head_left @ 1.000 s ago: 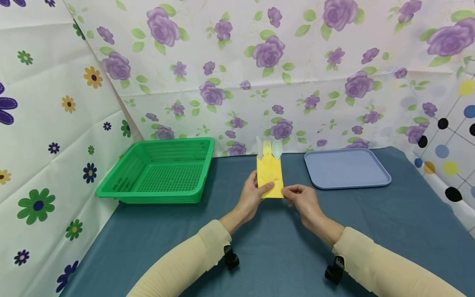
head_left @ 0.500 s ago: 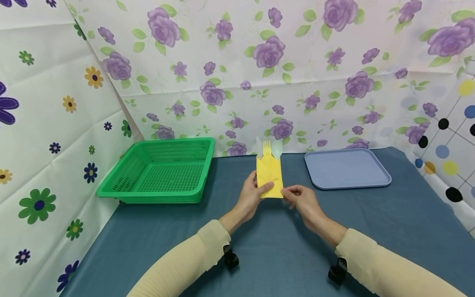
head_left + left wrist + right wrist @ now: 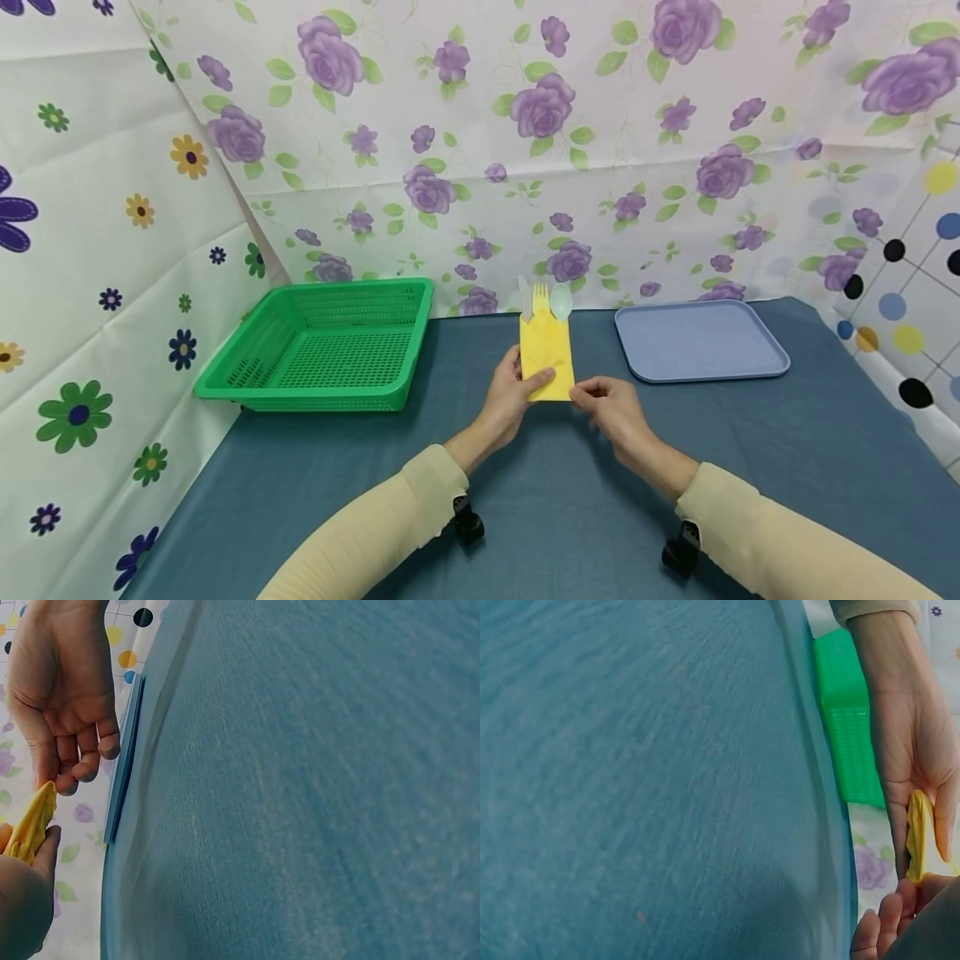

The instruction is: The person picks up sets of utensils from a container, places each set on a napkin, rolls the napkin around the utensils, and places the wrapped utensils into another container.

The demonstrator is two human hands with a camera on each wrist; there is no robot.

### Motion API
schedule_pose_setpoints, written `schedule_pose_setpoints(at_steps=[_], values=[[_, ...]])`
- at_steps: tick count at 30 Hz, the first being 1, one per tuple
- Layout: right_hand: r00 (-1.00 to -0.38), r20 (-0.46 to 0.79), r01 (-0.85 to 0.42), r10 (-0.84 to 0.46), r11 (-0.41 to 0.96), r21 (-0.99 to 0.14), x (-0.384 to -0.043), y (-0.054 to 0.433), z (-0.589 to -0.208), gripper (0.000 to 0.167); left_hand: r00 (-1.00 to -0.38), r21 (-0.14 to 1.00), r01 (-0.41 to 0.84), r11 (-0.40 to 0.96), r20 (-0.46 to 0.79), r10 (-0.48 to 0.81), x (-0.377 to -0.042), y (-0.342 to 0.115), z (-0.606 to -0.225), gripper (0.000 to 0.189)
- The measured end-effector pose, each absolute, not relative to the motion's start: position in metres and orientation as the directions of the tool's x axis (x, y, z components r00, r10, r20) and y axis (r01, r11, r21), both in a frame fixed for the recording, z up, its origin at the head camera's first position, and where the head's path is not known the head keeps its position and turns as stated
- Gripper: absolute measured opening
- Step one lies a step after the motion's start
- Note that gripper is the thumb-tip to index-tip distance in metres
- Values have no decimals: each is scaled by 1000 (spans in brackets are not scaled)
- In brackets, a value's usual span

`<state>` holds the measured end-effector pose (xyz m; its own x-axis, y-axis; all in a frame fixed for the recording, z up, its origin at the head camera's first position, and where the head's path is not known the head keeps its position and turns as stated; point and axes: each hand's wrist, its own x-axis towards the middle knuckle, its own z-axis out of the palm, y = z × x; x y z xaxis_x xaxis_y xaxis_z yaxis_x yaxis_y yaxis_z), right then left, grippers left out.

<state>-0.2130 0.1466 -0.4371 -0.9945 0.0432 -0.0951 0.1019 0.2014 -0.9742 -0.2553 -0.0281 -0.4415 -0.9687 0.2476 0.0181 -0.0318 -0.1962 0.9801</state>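
Observation:
A folded yellow napkin [image 3: 546,354] is held upright above the table in the head view. Out of its top stick a whitish knife [image 3: 525,298], a yellow fork [image 3: 540,300] and a pale green spoon [image 3: 560,302]. My left hand [image 3: 507,393] grips the napkin from the left, thumb across its front and fingers behind. At its lower right corner my right hand [image 3: 611,408] pinches the edge between thumb and forefinger. The left wrist view shows the napkin's folded lower end [image 3: 34,825] between both hands.
A green plastic basket [image 3: 303,393] with nothing in it stands at the back left of the blue-covered table [image 3: 525,517]. Toward the back right lies a blue-grey tray [image 3: 701,342]. Flowered cloth [image 3: 480,100] hangs behind the table.

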Motion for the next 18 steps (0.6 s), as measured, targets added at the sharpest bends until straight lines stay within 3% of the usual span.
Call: schedule_pose_setpoints(at_steps=[18], values=[[-994,-100,110,53,254,-961,-211,144,-439,33,-977,978,-4,-208,41,210,-258,-27,-441,51]])
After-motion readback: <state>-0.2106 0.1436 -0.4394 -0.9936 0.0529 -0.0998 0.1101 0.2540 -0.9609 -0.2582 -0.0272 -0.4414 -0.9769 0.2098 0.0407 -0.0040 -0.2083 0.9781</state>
